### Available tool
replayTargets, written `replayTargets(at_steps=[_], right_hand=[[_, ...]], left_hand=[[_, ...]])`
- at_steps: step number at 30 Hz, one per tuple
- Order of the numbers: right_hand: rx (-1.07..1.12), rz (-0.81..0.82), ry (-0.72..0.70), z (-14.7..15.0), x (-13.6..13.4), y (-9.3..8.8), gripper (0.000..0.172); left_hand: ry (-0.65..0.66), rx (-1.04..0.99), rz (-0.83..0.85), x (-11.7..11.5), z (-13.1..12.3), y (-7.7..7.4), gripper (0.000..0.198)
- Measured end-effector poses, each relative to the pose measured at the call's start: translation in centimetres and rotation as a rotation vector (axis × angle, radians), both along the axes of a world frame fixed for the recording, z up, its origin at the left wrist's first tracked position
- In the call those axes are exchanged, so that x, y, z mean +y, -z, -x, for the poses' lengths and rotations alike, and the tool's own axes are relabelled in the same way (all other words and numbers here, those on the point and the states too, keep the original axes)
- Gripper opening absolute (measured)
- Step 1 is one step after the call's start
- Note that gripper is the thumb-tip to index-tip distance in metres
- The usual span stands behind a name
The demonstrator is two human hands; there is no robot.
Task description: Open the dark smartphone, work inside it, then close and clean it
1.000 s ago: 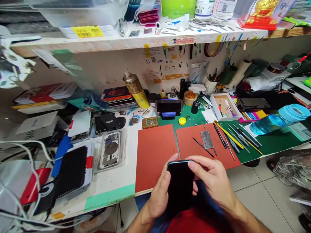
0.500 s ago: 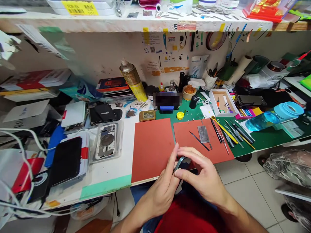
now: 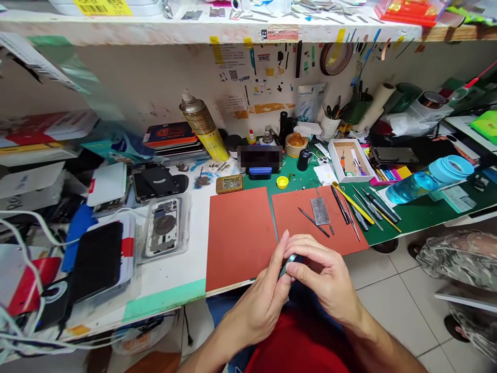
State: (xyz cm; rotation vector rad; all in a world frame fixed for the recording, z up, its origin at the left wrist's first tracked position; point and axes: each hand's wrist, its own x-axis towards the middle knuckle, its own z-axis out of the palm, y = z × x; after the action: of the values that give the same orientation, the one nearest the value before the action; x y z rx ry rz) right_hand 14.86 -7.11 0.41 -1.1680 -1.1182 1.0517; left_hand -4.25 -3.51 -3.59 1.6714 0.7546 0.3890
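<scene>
While the left hand and the right hand meet right at the front edge of the workbench, a black smartphone sits clamped between them, turned edge-on. Only a sliver of its rounded rim shows past the fingers; exactly which fingers bear on it is hidden.

Just ahead of the left hand's raised fingertips lies a red-orange silicone mat, its lower right corner running behind that hand. Ahead of the right hand lies a second red-orange mat, its lower edge just beyond the knuckles. A narrow strip of green cutting mat separates the two. On the second mat, well forward of the right hand, are a flat steel plate and a thin black pry tool, with a row of slim screwdrivers farther out to the right.

Well left of the left hand, a clear tray holds a stripped phone housing, and beyond it a black phone lies on a white box. Below both forearms, the person's red shirt fills the lap side. Right of the right hand, past the bench edge, the tiled floor drops away.
</scene>
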Motion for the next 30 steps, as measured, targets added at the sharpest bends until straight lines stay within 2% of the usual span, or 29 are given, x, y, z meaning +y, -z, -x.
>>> replayTargets(at_steps=[7, 10, 15, 20, 23, 30], right_hand=[[-0.035, -0.014, 0.03, 0.0, -0.2, -0.5, 0.009], [-0.049, -0.023, 0.039, 0.0, -0.2, -0.5, 0.008], [-0.028, 0.035, 0.024, -0.4, -0.1, -0.2, 0.009], [0.194, 0.166, -0.012, -0.7, 0.0, 0.1, 0.013], [0.255, 0.158, -0.019, -0.7, -0.1, 0.4, 0.013], [0.226, 0.133, -0.013, -1.0, -0.2, 0.3, 0.018]], left_hand=[[-0.003, -0.022, -0.012, 0.0, -0.1, 1.1, 0.069], [0.0, -0.049, -0.024, 0.0, -0.3, 1.1, 0.069], [0.007, -0.011, -0.009, 0.4, -0.8, -0.9, 0.071], [-0.007, 0.04, 0.033, 0.2, -1.2, -3.3, 0.072], [-0.008, 0.065, 0.038, -0.2, -1.4, -3.7, 0.072], [-0.022, 0.045, 0.029, -0.6, -1.7, -3.3, 0.072]])
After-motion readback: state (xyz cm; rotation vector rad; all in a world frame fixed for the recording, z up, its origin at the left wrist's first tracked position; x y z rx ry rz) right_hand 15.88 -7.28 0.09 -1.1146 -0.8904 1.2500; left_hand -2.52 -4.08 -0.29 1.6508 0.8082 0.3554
